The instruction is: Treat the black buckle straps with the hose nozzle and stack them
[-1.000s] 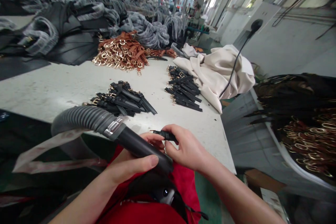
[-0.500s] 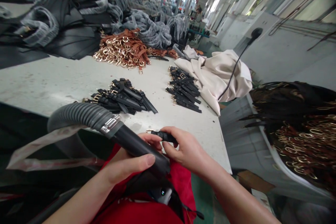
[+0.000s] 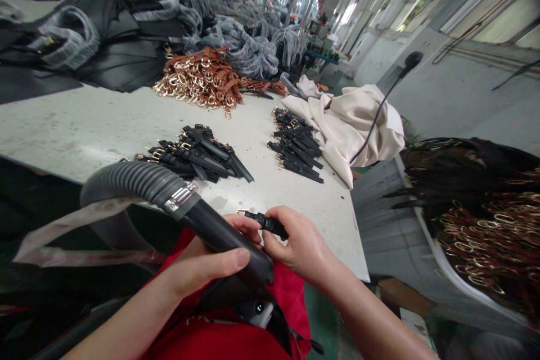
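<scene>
My left hand (image 3: 202, 267) is wrapped round the black nozzle (image 3: 223, 236) of a ribbed grey hose (image 3: 130, 183), its thumb lying along the barrel. My right hand (image 3: 295, 244) pinches a short black strap with a gold buckle (image 3: 265, 221) just past the nozzle tip, at the near edge of the white table (image 3: 84, 129). Two heaps of similar black straps lie on the table, one in the middle (image 3: 198, 154) and one further right (image 3: 295, 146). Red cloth (image 3: 219, 337) covers my lap below the hands.
A pile of brown straps with gold buckles (image 3: 198, 79) lies further back, with grey and black bundles (image 3: 105, 28) behind it. Cream fabric (image 3: 354, 124) hangs over the table's right edge. A bin at right holds dark and brown buckled straps (image 3: 485, 214). A black cable (image 3: 379, 107) runs over the fabric.
The view has shifted slightly. Both hands keep their grip; the right hand has turned the small strap a little by the nozzle tip.
</scene>
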A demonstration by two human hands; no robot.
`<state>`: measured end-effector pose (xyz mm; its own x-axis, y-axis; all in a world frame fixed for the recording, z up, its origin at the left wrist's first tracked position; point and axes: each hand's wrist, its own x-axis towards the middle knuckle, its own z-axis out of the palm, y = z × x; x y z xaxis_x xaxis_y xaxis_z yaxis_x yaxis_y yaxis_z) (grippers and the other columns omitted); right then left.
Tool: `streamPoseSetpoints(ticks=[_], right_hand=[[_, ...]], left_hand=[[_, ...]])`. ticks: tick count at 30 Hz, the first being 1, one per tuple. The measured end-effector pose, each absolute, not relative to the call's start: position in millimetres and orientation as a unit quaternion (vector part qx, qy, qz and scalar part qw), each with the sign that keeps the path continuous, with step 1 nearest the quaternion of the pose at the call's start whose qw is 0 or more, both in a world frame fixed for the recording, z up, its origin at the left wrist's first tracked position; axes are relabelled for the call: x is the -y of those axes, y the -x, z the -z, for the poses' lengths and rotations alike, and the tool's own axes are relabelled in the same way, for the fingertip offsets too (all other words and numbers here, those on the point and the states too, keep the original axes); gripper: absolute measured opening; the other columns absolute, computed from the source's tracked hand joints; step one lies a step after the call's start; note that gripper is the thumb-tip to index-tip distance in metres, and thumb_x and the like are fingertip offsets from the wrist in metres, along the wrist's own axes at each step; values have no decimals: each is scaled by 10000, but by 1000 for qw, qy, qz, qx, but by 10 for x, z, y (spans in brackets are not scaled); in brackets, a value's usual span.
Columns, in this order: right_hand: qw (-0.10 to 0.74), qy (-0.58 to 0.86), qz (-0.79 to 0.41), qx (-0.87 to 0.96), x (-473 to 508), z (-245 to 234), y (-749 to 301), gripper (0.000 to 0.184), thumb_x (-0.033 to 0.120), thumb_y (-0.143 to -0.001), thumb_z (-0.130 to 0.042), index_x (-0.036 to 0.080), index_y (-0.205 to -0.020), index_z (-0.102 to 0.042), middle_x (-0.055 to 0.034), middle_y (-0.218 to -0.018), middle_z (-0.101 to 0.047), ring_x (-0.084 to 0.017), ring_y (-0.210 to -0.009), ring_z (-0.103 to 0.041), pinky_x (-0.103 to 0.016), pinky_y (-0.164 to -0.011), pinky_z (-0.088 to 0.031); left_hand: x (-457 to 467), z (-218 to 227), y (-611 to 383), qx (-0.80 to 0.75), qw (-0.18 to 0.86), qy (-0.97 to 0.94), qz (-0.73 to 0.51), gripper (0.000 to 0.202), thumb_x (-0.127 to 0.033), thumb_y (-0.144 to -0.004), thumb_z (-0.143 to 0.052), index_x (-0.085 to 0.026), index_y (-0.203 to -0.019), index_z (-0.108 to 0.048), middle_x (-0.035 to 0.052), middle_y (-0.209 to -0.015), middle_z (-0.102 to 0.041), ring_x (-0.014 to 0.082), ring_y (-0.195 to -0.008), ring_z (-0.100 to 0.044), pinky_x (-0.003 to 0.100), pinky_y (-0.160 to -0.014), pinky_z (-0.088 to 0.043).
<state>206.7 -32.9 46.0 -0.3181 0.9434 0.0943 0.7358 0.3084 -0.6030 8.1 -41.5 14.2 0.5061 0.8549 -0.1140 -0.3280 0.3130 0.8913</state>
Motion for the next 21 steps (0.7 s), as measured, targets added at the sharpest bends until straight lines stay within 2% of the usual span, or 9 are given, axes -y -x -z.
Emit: streamPoseSetpoints(ticks=[2, 7, 12, 15, 21], right_hand=[[219, 547, -235, 773, 336, -459, -2073, 193, 280, -787, -515, 193, -936, -602, -53, -831, -670, -181, -730, -581, -295, -641, -417], [219, 524, -273, 776, 334, -491, -2136, 299, 185, -777, -472, 180, -1052, -590, -52, -889, -673, -169, -749, -586, -290, -675, -434], [215, 530, -301, 763, 273, -478, -2254, 239, 203, -825, -497, 200, -1040, -602, -23, -830, -665, -158, -715, -578, -279, -660, -437], [200, 550, -274, 763, 213, -371, -2417, 249, 208, -850, -514, 185, -1084, -597, -50, -902, -672, -179, -790, -598, -308, -713, -456], [125, 559, -167, 803, 162, 86, -2776, 241, 224, -877, -571, 182, -1103, -645, -105, -1039, -660, -231, -962, -597, -396, -858, -466]], left_hand=[[425, -160, -93, -320, 747, -428, -396, 405, -404, -674, -785, -253, -1042, -713, 59, -981, -700, 248, -902, -659, 345, -804, -534], [399, -175, -89, -309, 730, -434, -428, 398, -408, -680, -773, -230, -1032, -717, 76, -940, -700, 247, -854, -660, 345, -763, -543], [323, -132, -51, -303, 735, -431, -426, 428, -380, -676, -778, -226, -1068, -705, 88, -952, -707, 255, -878, -668, 354, -781, -559], [307, -141, 8, -319, 708, -437, -454, 405, -369, -688, -778, -229, -1061, -705, 82, -946, -721, 246, -896, -674, 335, -802, -562], [251, -220, 207, -370, 667, -401, -507, 284, -402, -681, -789, -234, -902, -726, 55, -866, -758, 243, -824, -714, 347, -768, -597]])
